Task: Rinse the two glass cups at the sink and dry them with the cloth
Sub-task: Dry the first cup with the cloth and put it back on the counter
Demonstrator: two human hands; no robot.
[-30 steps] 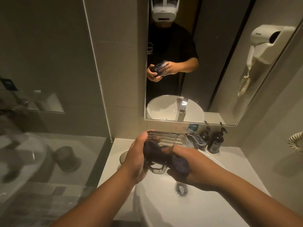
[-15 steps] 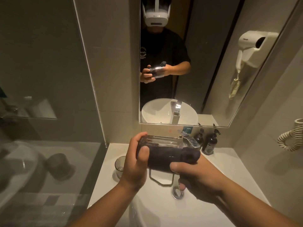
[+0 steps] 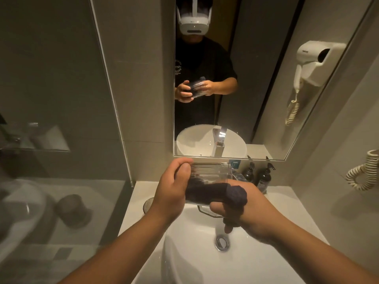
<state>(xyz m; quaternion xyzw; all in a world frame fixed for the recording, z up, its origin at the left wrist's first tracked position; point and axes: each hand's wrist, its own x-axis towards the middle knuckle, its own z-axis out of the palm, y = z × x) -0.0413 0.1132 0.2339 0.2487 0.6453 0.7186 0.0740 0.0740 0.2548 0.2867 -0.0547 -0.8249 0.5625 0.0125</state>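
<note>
A ribbed clear glass cup (image 3: 209,173) lies on its side above the white sink (image 3: 192,255). My left hand (image 3: 172,191) grips its base end, thumb on top. A dark cloth (image 3: 235,193) is pushed into the cup's mouth and bunches over my right hand (image 3: 252,212), whose fingers curl round it. The second ribbed glass cup (image 3: 148,204) stands upright on the counter, left of the sink, partly hidden behind my left wrist.
Two dark pump bottles (image 3: 264,177) stand at the back of the white counter (image 3: 287,203). A mirror (image 3: 235,78) hangs on the wall ahead. A glass shower panel (image 3: 61,140) is at the left, a coiled cord (image 3: 363,175) at the right. The drain (image 3: 222,242) lies below my hands.
The cup has stayed on its side between my hands. The cloth now sits deeper in its mouth, and my view has tilted down a little.
</note>
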